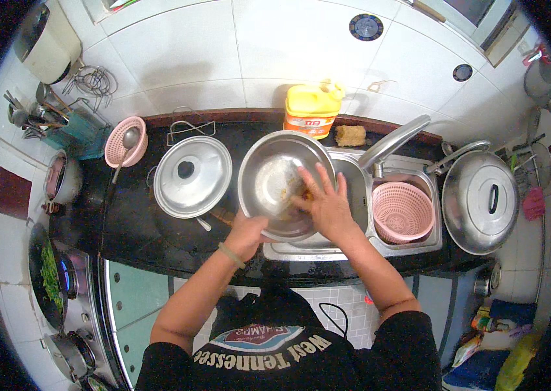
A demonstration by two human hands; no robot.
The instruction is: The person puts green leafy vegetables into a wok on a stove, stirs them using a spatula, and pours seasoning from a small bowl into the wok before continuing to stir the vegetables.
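Observation:
My left hand (pixel 247 233) grips the near left rim of a stainless steel bowl (pixel 275 181), tilted over the left sink basin. Inside the bowl, my right hand (pixel 323 203) has its fingers spread near the right wall, by some small yellowish-brown bits; its fingertips are blurred and whether they hold anything is unclear. Left of the bowl stands a pan with a metal lid (pixel 193 177). Behind the bowl is a yellow detergent jug (pixel 312 108) beside a brown sponge-like roll (pixel 350 135).
A pink plastic basket (pixel 402 210) sits in the right basin, under the faucet (pixel 395 141). A large metal lid (pixel 481 203) leans at the right. At the left are a pink basket with a ladle (pixel 131 139) and a wok of greens (pixel 49 278) near a blue gas flame.

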